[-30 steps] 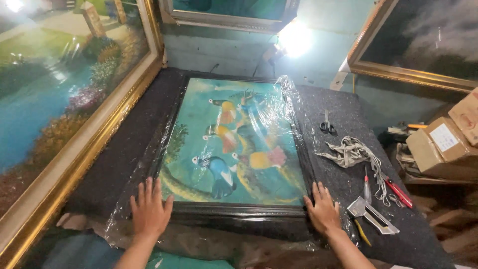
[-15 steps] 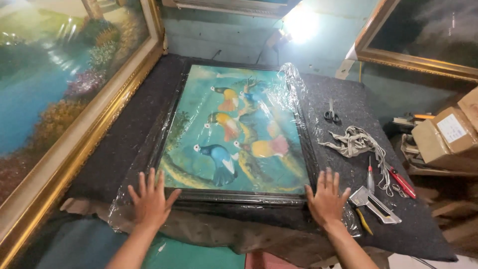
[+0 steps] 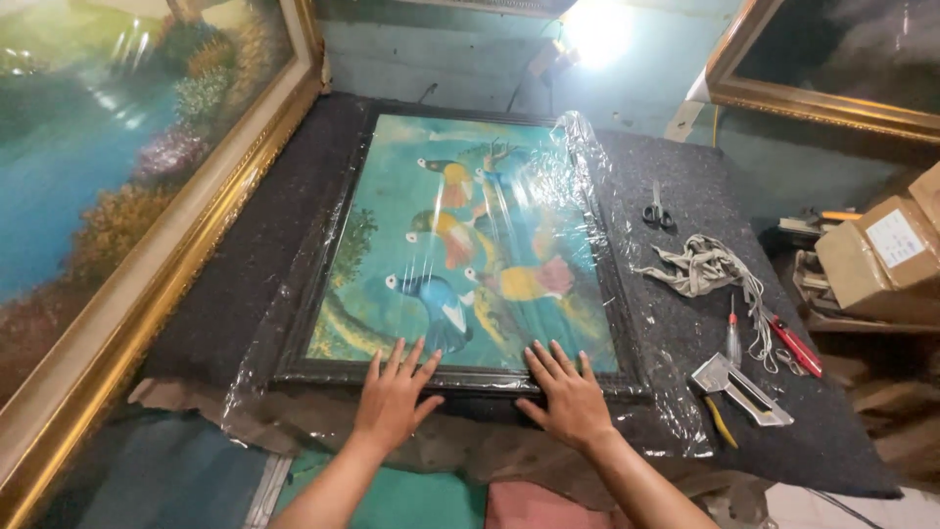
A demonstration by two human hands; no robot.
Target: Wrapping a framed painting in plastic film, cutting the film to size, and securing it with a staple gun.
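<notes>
Big landscape painting (image 3: pixel 117 186) at nine o'clock is cut off; so's the dark one (image 3: pixel 832 59) at two.

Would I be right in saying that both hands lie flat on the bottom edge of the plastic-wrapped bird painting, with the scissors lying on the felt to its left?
Not quite: the scissors lie on the dark felt to the right of the painting, not its left, as the head view shows. The rest holds: the left hand and right hand lie flat on its bottom edge, over the plastic wrap.

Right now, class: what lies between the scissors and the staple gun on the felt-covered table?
In the head view, a tangle of grey cord lies between the scissors and staple gun.
</notes>
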